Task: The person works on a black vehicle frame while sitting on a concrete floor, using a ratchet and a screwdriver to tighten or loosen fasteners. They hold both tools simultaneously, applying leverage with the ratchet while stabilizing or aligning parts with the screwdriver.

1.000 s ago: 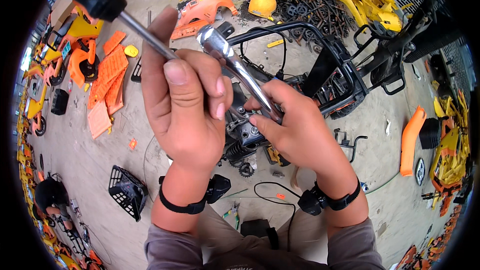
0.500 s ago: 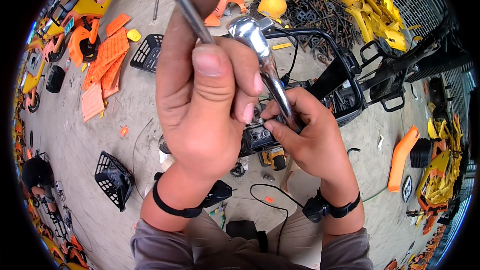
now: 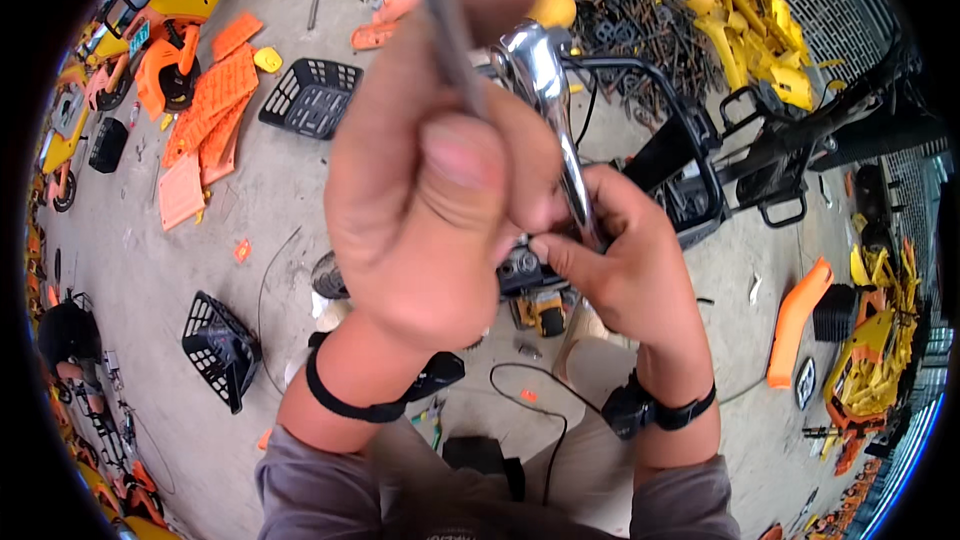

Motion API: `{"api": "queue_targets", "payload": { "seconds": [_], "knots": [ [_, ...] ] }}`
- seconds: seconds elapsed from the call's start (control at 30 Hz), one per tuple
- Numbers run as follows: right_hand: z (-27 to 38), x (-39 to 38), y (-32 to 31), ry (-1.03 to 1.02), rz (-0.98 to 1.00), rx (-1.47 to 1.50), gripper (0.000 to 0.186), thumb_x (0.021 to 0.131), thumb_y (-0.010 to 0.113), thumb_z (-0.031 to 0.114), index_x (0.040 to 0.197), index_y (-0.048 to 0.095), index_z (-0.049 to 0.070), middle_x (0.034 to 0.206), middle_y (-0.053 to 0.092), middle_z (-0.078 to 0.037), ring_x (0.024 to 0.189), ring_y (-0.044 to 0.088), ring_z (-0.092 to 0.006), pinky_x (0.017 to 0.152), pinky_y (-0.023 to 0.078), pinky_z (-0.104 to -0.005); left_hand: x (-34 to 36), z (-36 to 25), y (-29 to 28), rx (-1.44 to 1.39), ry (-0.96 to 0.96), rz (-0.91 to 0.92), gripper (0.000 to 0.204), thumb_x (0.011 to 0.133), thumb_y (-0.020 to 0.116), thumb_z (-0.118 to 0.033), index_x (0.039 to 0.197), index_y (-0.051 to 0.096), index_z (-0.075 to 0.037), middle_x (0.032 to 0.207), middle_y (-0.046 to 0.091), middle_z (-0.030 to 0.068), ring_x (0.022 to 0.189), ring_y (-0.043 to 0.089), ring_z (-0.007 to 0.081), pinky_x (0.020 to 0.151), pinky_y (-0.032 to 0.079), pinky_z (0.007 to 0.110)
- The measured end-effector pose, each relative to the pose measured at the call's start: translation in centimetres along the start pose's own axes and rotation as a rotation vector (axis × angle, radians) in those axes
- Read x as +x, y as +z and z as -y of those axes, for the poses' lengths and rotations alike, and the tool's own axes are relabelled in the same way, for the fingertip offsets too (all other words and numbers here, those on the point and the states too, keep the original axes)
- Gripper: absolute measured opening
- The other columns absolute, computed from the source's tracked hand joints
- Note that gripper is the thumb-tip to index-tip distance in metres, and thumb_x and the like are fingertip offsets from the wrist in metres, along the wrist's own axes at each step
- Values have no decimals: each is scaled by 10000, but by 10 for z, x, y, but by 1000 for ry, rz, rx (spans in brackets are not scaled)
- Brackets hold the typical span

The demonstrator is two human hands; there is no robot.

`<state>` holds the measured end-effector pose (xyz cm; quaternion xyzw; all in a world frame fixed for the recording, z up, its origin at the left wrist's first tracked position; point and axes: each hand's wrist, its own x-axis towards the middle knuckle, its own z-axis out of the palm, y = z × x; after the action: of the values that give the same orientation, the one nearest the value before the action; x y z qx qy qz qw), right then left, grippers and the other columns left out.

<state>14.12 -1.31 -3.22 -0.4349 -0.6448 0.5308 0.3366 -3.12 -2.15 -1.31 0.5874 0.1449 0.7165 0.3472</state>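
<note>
My left hand (image 3: 415, 230) is raised close to the camera, its thumb and fingers closed around a slim metal rod (image 3: 440, 20) that runs out of the top of the picture. Motion smears this hand, and the rod's far end is out of sight. Behind it, my right hand (image 3: 635, 265) grips a chrome ratchet wrench (image 3: 555, 105), head upward. The right thumb and forefinger reach a dark metal part (image 3: 520, 265) on a black vehicle frame (image 3: 685, 165). Whatever sits between those fingertips is hidden by my left hand.
Below the frame lies a yellow and black power tool (image 3: 540, 315). Black baskets (image 3: 312, 98) and orange panels (image 3: 215, 110) are on the floor at left. A pile of dark metal parts (image 3: 630, 50) and yellow covers (image 3: 745, 20) fill the back right. A black cable (image 3: 565, 430) hangs near my legs.
My left hand and its rod have shifted right, now covering more of the right fingertips and the metal part. The ratchet wrench's head has also moved slightly right, standing more upright.
</note>
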Motion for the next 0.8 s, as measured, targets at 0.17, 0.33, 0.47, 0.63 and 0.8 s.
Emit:
{"api": "queue_targets", "payload": {
  "seconds": [0.17, 0.33, 0.47, 0.63, 0.8],
  "knots": [
    [3, 1, -1, 54, 71, -34, 286, 837, 686, -125, 1058, 552, -2, 989, 671, -85, 938, 640, -116, 833, 528, -250, 11, 1, -17, -351, -62, -436, 362, 1068, 429, -182, 1412, 406, -72, 781, 453, 5, 567, 343, 54, 495, 288, 195],
    [2, 1, -2, 49, 72, 7, 295, 833, 683, -133, 1063, 547, -6, 997, 669, -89, 946, 645, -122, 840, 534, -253, 19, -15, -38, -364, 47, -382, 340, 1061, 411, -131, 1393, 427, -55, 806, 457, 18, 599, 367, 64, 512, 310, 204],
    [5, 1, -4, 68, 72, 4, 281, 835, 675, -135, 1053, 552, -7, 1002, 671, -88, 944, 644, -116, 842, 535, -252, 16, -10, -22, -309, -8, -367, 373, 1069, 408, -150, 1432, 387, -66, 822, 477, 22, 606, 371, 59, 523, 316, 196],
    [7, 0, -4, 65, 77, -48, 264, 838, 672, -129, 1041, 559, -3, 1000, 671, -80, 936, 636, -104, 835, 525, -242, 11, -3, -9, -341, -108, -468, 402, 1080, 397, -181, 1465, 349, -74, 813, 476, 17, 595, 358, 52, 515, 314, 188],
    [7, -2, -5, 62, 93, -72, 251, 842, 670, -122, 1031, 562, 3, 996, 670, -69, 928, 628, -98, 824, 516, -236, 10, 0, -11, -276, -64, -435, 403, 1085, 384, -195, 1472, 348, -89, 806, 466, 11, 589, 353, 49, 509, 301, 185]
  ]
}}
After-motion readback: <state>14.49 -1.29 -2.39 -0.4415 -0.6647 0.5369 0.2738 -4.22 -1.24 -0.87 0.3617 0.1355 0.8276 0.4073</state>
